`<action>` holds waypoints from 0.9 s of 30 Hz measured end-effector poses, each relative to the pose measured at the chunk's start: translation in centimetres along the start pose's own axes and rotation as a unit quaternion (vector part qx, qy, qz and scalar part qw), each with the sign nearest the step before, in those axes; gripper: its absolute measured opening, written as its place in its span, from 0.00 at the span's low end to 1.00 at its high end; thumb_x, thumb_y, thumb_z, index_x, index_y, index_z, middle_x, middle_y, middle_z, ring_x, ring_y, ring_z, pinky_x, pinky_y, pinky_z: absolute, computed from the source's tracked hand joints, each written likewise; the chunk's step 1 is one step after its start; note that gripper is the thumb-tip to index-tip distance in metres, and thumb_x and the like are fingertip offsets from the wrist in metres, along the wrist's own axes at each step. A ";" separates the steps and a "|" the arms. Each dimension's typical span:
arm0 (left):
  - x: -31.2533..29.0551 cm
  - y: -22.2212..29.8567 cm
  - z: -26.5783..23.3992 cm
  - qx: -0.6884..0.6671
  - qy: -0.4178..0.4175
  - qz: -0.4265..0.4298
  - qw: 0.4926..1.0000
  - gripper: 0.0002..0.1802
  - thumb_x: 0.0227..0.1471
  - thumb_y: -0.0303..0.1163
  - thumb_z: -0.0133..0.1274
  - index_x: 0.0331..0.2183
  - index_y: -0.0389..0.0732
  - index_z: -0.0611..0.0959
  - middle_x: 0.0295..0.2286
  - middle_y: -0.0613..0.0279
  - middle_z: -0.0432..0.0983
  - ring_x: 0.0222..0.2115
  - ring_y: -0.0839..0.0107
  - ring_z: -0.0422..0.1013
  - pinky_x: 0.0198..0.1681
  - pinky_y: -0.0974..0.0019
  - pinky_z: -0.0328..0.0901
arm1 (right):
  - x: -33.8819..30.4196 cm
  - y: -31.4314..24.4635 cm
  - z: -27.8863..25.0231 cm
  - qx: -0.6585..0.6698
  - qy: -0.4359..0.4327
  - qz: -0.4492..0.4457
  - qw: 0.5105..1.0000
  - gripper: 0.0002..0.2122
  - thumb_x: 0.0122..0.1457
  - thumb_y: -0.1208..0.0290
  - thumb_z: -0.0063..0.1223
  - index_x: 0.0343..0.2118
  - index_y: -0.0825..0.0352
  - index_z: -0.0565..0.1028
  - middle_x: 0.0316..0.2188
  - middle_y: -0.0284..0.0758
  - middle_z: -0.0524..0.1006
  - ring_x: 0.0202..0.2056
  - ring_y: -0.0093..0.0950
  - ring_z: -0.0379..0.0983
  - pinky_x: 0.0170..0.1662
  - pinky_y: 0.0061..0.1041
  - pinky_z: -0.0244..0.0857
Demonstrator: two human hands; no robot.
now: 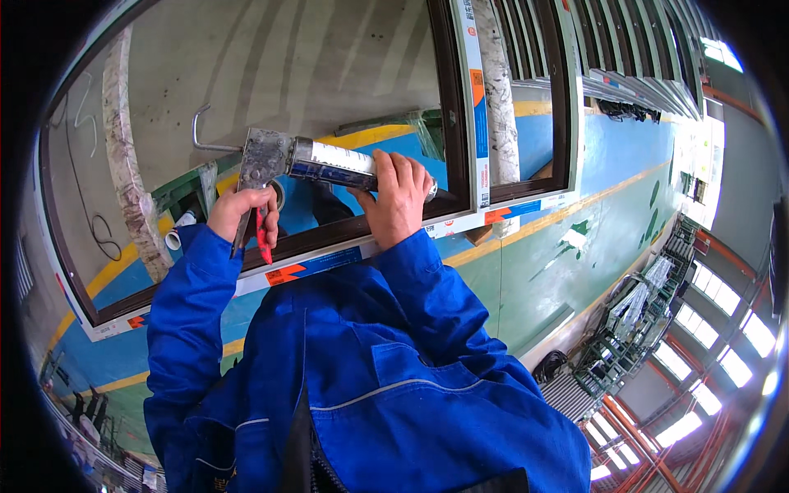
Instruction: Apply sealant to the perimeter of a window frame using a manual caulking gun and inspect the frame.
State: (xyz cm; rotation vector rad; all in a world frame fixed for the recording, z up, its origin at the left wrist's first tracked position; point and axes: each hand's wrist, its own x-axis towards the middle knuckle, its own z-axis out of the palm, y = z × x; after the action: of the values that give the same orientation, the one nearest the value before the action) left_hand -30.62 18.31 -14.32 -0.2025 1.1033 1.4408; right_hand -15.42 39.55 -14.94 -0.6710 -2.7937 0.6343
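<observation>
A worn metal caulking gun point(268, 154) lies sideways over a large brown window frame point(353, 226). My left hand point(240, 214) is closed round its handle, beside a red trigger point(263, 237). The hooked end of the gun's rod point(207, 146) sticks out to the left. In the gun sits a white and dark blue sealant cartridge point(337, 160). My right hand point(396, 201) wraps round the cartridge's front part, with the thumb underneath. The tip lies by the right fingers, near the frame's corner, and its nozzle cannot be made out.
White-speckled support bars point(123, 156) run under the frame. A second brown frame section point(563, 107) adjoins on the right, with stacked profiles point(633, 49) beyond it. A white roll point(173, 240) lies below, left of my left hand. Racks point(633, 324) stand farther right on the green floor.
</observation>
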 end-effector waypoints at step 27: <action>-2.0 1.2 2.3 0.115 0.016 0.073 0.991 0.16 0.49 0.39 0.49 0.25 0.34 0.74 0.17 0.55 0.72 0.16 0.65 0.72 0.21 0.65 0.68 | -0.2 0.0 -0.6 0.048 0.083 0.000 0.995 0.34 0.34 0.73 0.70 0.50 0.64 0.69 0.46 0.39 0.70 0.50 0.41 0.63 0.54 0.43 0.53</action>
State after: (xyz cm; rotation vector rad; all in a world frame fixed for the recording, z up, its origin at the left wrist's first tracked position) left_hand -30.04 18.80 -11.11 0.0194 1.3225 1.4290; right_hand -15.11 39.66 -14.41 -0.6728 -2.5928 0.6755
